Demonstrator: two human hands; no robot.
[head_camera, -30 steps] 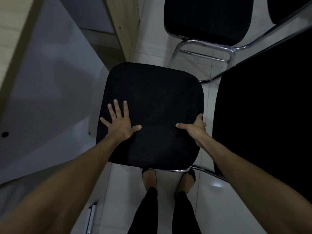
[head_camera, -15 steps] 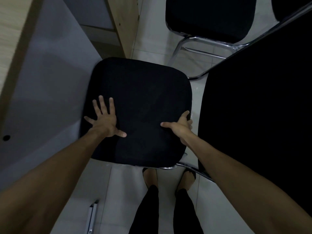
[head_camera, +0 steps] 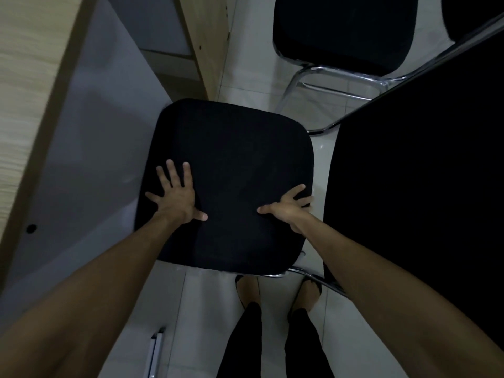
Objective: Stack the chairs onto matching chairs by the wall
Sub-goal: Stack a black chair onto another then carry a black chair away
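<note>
A black padded chair seat [head_camera: 231, 148] on a chrome frame [head_camera: 272, 275] is right below me. My left hand [head_camera: 177, 197] lies flat on the seat's left part, with its fingers spread. At the seat's right edge, my right hand [head_camera: 289, 208] has its thumb on top and its fingers curled over the rim. A matching black chair [head_camera: 343, 31] with chrome legs stands ahead on the floor. Another large black seat [head_camera: 420, 170] fills the right side, close to my right forearm.
A light wood desk panel [head_camera: 24, 85] and a grey side wall [head_camera: 90, 148] run along the left, close to the seat. A wooden upright [head_camera: 207, 42] stands ahead on the left. My feet [head_camera: 278, 293] are on white floor tiles [head_camera: 207, 317] just behind the seat.
The seat and both hands shifted left, closer to the grey panel, then held still. My right hand's fingers now show more on top of the seat's edge.
</note>
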